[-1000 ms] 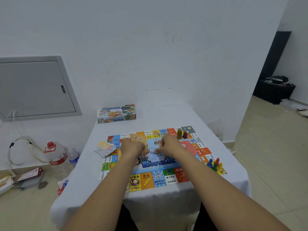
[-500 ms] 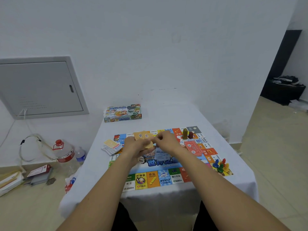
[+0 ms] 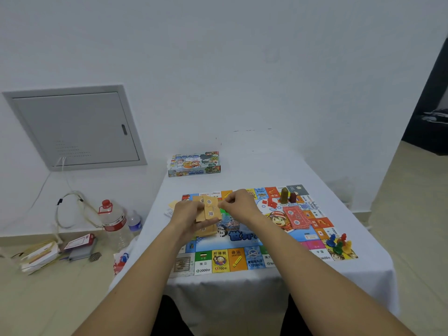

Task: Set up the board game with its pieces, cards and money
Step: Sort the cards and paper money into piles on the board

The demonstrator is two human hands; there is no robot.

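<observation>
Both hands had lifted slightly above the board [image 3: 254,238]. Left hand [image 3: 186,215] gripped a fan of tan paper money [image 3: 208,210]; right hand [image 3: 238,206] pinched its top edge. Coloured pawns [image 3: 339,244] stood at the board's right corner on the surface [image 3: 254,166].

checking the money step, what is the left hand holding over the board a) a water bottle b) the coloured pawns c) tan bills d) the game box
c: the left hand grips a fan of tan bills above the board, while the box and pawns lie untouched.
</observation>
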